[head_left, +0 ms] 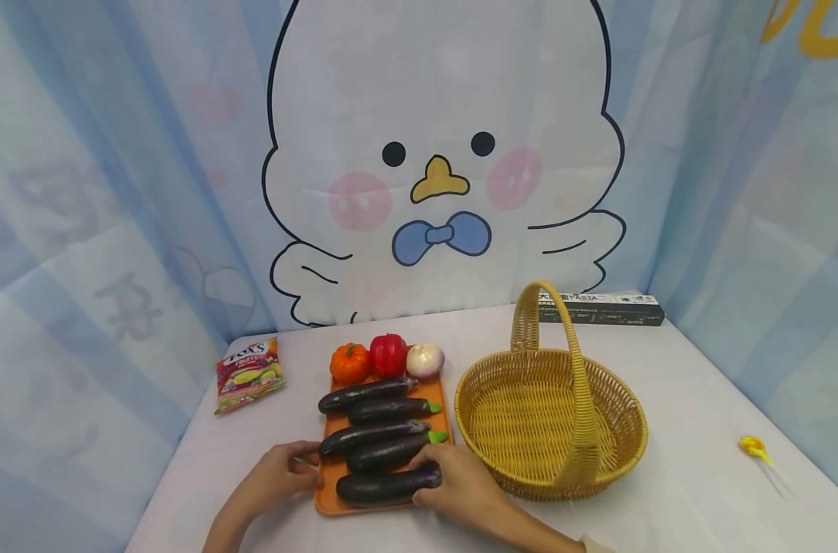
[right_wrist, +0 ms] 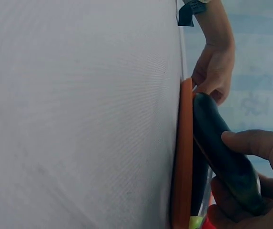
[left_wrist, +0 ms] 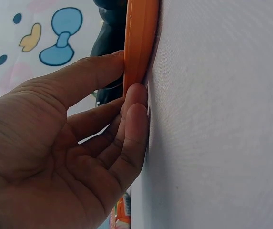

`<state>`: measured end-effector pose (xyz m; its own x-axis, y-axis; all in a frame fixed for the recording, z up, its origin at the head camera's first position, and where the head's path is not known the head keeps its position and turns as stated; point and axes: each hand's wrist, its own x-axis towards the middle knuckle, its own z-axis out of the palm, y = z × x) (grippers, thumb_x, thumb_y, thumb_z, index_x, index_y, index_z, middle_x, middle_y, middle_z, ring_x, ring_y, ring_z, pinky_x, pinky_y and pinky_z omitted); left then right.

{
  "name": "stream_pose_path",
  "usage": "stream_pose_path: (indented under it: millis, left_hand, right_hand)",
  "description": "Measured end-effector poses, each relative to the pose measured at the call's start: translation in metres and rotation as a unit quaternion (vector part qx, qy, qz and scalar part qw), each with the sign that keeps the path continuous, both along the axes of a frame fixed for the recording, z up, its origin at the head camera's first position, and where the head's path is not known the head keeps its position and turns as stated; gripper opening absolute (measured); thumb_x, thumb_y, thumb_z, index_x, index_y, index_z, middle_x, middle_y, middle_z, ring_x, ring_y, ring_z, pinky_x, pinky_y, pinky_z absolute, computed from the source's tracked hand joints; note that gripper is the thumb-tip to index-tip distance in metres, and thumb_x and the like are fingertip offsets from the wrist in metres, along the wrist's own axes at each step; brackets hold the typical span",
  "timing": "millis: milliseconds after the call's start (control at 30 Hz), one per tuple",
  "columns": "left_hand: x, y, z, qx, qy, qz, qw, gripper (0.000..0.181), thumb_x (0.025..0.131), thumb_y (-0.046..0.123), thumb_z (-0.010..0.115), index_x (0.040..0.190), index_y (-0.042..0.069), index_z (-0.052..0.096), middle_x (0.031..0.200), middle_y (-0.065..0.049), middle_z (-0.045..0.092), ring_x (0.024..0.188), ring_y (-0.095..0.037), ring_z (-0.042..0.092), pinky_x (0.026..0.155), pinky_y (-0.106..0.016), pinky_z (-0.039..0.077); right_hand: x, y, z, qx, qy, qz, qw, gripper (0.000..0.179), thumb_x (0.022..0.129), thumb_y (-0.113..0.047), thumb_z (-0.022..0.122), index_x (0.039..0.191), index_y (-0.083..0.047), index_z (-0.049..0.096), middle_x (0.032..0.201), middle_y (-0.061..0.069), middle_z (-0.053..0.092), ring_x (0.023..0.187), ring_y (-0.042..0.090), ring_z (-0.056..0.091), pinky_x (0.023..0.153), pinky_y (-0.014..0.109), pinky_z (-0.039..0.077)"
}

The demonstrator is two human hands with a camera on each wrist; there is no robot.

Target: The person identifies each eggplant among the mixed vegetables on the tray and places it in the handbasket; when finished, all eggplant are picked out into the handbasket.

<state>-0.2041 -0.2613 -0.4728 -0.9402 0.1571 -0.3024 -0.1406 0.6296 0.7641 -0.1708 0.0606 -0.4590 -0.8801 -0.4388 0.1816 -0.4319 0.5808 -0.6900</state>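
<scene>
An orange tray (head_left: 327, 501) lies on the table and bears several dark eggplants in a stack of rows. At its near left edge my left hand (head_left: 289, 475) pinches the rim, thumb on top and fingertips at the underside, as the left wrist view shows of the tray (left_wrist: 141, 40). My right hand (head_left: 463, 482) grips the nearest eggplant (head_left: 380, 488) by its right end, thumb on one side and fingers on the other. In the right wrist view this eggplant (right_wrist: 215, 133) slants, its held end raised from the tray and its far end close to the rim.
A pumpkin-like orange vegetable (head_left: 350, 364), a red pepper (head_left: 389, 355) and a whitish-purple onion (head_left: 425, 360) sit along the tray's back. Right of it stands a wicker basket (head_left: 474, 384) with a tall handle. A candy bag (head_left: 250, 374), pasta box (head_left: 612, 309) and lollipop (head_left: 753, 445) lie farther out.
</scene>
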Motion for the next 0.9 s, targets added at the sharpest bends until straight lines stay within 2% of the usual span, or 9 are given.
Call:
stream_pose_path:
  millis: [367,700,800,900]
  left_hand:
    - [0.002,-0.002,0.001,0.005,0.005,-0.009,0.9999,0.059,0.079,0.018,0.082,0.128,-0.005,0.060,0.104,-0.006,0.067,0.083,-0.020,0.063,0.075,-0.038,0.055]
    - [0.000,-0.001,-0.002,0.003,0.008,-0.008,0.9999,0.056,0.079,0.014,0.080,0.128,-0.004,0.060,0.103,-0.005,0.067,0.083,-0.020,0.063,0.075,-0.038,0.055]
    - [0.000,-0.001,-0.002,0.004,0.006,-0.008,0.9999,0.055,0.079,0.011,0.079,0.128,-0.005,0.060,0.102,-0.006,0.067,0.083,-0.020,0.063,0.074,-0.038,0.055]
    - [-0.001,-0.002,-0.001,0.005,0.007,-0.010,0.9999,0.054,0.079,0.011,0.079,0.128,-0.005,0.060,0.102,-0.006,0.067,0.084,-0.020,0.063,0.074,-0.038,0.055]
  right_hand:
    - [0.008,0.003,0.011,-0.016,-0.003,-0.004,0.9999,0.030,0.070,-0.024,0.087,0.096,-0.025,0.072,0.103,-0.009,0.069,0.088,0.005,0.057,0.077,0.031,0.049]
    - [0.019,0.012,0.035,-0.060,-0.033,0.013,0.9976,0.028,0.074,-0.027,0.084,0.099,-0.029,0.072,0.107,-0.014,0.067,0.102,0.008,0.060,0.087,0.035,0.049]
    - [0.024,0.016,0.042,-0.071,-0.037,0.020,0.9966,0.027,0.075,-0.028,0.084,0.099,-0.031,0.072,0.106,-0.015,0.067,0.101,0.008,0.060,0.086,0.034,0.049]
    - [0.029,0.021,0.049,-0.084,-0.022,0.028,0.9958,0.027,0.075,-0.026,0.083,0.100,-0.031,0.072,0.103,-0.016,0.067,0.096,0.008,0.060,0.083,0.031,0.049]
